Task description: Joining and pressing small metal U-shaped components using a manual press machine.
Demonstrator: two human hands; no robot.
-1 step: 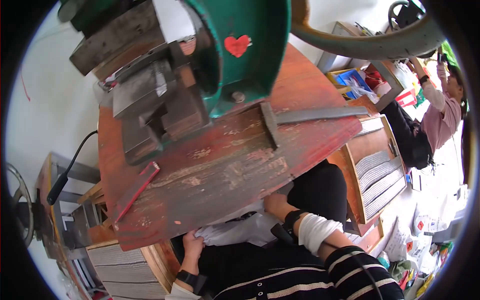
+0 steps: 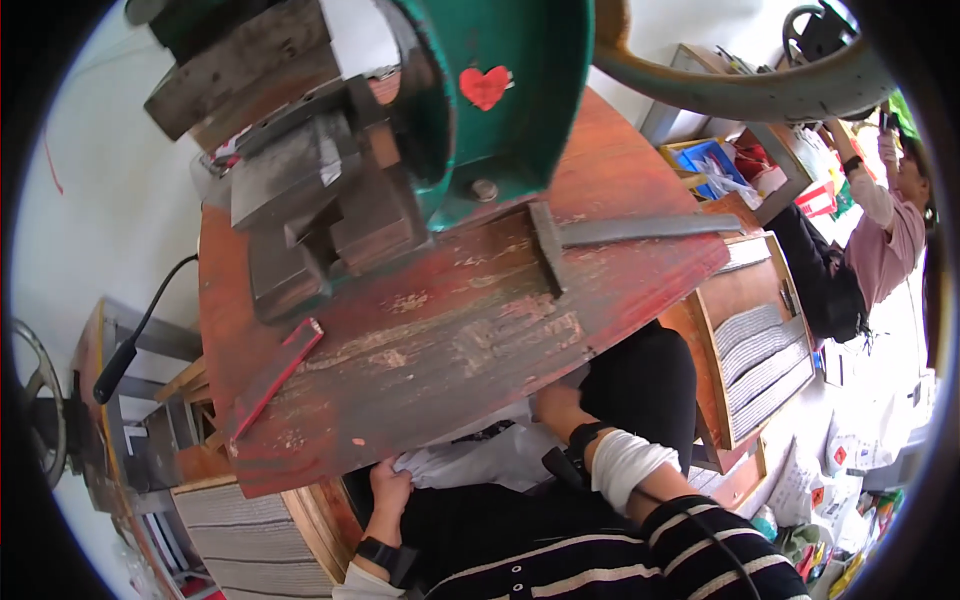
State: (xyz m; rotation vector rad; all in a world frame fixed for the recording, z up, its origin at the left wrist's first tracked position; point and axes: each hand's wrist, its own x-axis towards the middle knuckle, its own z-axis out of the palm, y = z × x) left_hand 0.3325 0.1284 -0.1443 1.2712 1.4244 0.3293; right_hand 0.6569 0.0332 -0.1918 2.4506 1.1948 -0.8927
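Below the near edge of the worn red wooden table (image 2: 420, 400), a white plastic sheet or bag (image 2: 480, 459) lies across my lap. My left hand (image 2: 390, 486) is closed on its left edge, with the fingers curled in. My right hand (image 2: 554, 404) reaches under the table's edge at the sheet's right side; its fingers are hidden. On the table stands a green hand press (image 2: 508, 130) with a red heart sticker and dark steel blocks (image 2: 335, 225) at its base.
A red-and-grey flat bar (image 2: 277, 378) lies at the table's left. A grey T-shaped metal tool (image 2: 640, 228) rests at the right. Wooden trays of grey strips stand on the left (image 2: 255, 540) and right (image 2: 762, 355). Another person (image 2: 880, 240) works at the far right.
The whole view has shifted very slightly. Both hands and the white sheet look the same.
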